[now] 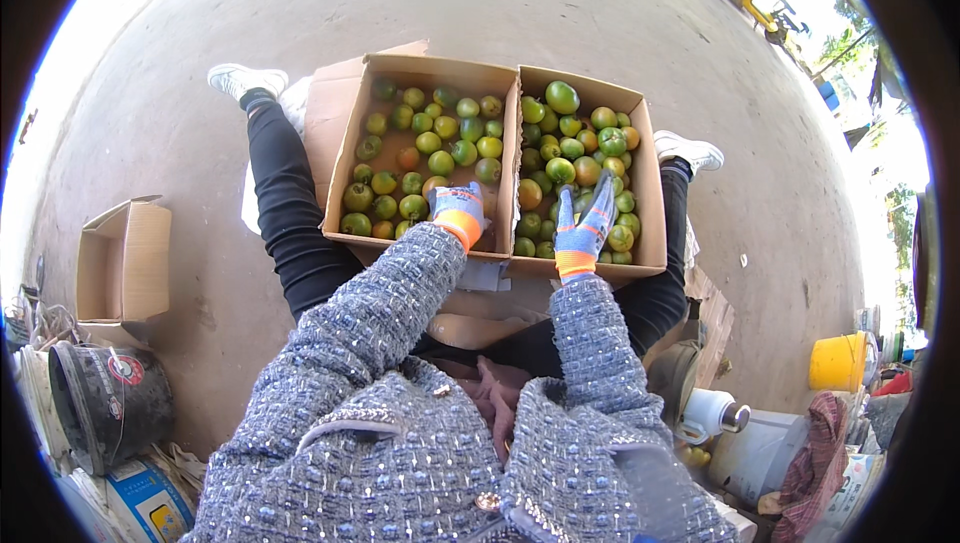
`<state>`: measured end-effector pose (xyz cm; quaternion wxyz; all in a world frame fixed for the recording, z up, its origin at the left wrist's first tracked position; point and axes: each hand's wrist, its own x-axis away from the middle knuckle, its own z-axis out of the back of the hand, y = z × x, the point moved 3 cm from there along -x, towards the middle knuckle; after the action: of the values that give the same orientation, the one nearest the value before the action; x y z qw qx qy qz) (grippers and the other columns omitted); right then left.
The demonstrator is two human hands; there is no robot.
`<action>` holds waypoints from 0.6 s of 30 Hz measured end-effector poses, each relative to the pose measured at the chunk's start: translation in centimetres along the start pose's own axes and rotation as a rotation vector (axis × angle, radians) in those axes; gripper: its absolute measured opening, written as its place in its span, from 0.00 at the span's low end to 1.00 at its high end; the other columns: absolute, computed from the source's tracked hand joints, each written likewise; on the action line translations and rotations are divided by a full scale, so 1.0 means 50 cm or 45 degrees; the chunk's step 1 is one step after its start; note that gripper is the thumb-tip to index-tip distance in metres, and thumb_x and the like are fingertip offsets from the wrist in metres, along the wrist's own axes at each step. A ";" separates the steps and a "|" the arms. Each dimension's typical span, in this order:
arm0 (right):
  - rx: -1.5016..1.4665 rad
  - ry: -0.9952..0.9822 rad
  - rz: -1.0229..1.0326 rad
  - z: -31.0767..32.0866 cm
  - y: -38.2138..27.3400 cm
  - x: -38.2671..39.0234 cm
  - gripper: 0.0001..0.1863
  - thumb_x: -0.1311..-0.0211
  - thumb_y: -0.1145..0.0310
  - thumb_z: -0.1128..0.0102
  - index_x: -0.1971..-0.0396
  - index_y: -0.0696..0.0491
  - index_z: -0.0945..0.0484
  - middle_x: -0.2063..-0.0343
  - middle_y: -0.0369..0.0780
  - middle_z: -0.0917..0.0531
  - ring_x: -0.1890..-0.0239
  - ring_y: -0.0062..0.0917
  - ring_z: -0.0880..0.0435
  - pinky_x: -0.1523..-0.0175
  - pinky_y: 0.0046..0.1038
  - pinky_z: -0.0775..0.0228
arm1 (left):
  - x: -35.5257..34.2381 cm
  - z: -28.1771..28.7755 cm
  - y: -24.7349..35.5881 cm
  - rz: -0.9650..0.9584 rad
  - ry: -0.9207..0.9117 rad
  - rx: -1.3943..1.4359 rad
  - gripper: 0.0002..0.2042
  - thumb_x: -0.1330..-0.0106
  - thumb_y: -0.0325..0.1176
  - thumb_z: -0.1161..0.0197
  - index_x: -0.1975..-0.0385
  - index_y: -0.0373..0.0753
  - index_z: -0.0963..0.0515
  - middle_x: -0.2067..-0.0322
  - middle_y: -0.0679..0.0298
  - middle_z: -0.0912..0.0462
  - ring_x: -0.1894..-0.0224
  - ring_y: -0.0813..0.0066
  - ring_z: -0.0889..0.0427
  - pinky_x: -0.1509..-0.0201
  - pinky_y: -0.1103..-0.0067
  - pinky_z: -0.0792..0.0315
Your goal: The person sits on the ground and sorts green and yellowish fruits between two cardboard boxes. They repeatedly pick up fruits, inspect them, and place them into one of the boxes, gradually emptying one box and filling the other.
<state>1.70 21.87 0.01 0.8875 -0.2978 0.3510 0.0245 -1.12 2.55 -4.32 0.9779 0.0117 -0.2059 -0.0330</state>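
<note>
Two open cardboard boxes stand side by side between my outstretched legs. Green tomatoes (463, 153), some turning orange, lie loosely in the left box (440, 66), with bare cardboard showing between them. More tomatoes (562, 96) are heaped closer together in the right box (652, 183). My left hand (460, 206), in a blue-grey glove with an orange cuff, reaches down into the near right part of the left box beside an orange tomato (434, 186); its fingertips are hidden. My right hand (586, 223), gloved alike, rests over the right box's tomatoes, fingers stretched and thumb apart.
A small open cardboard box (125, 258) stands on the concrete floor (480, 3) at the left. Near it is a black bucket (110, 408). At the lower right are a white flask (712, 415), a yellow bucket (838, 363) and a checked cloth (815, 458).
</note>
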 end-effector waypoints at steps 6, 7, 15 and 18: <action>-0.298 -0.157 0.420 0.008 -0.057 -0.013 0.36 0.49 0.60 0.32 0.41 0.59 0.33 0.43 0.47 0.27 0.41 0.42 0.30 0.34 0.42 0.46 | 0.010 0.001 -0.070 0.056 0.299 0.837 0.23 0.41 0.55 0.36 0.65 0.37 0.19 0.69 0.58 0.15 0.69 0.67 0.16 0.67 0.75 0.27; -0.305 -0.236 0.515 0.021 -0.074 -0.014 0.39 0.52 0.59 0.30 0.40 0.57 0.33 0.43 0.45 0.27 0.40 0.41 0.31 0.33 0.42 0.47 | 0.024 0.003 -0.066 -0.049 0.066 1.553 0.19 0.37 0.48 0.36 0.65 0.36 0.20 0.77 0.61 0.17 0.77 0.77 0.21 0.73 0.80 0.29; -0.278 -0.426 0.411 0.030 -0.078 -0.005 0.42 0.58 0.65 0.26 0.38 0.52 0.33 0.47 0.41 0.24 0.45 0.39 0.28 0.33 0.39 0.45 | 0.063 0.043 -0.027 -0.398 0.098 1.987 0.16 0.32 0.44 0.41 0.53 0.39 0.22 0.71 0.62 0.15 0.73 0.77 0.21 0.67 0.81 0.28; -0.791 -0.034 -0.151 -0.004 0.003 0.002 0.40 0.48 0.68 0.30 0.36 0.60 0.40 0.43 0.48 0.28 0.41 0.37 0.29 0.34 0.33 0.41 | 0.067 0.043 -0.036 -0.397 0.506 0.450 0.27 0.42 0.56 0.37 0.45 0.49 0.25 0.53 0.58 0.19 0.47 0.59 0.24 0.40 0.68 0.36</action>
<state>1.60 21.89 -0.24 0.7584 -0.5743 0.2971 0.0824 0.95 0.51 -1.09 0.9651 0.2192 -0.0089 -0.1433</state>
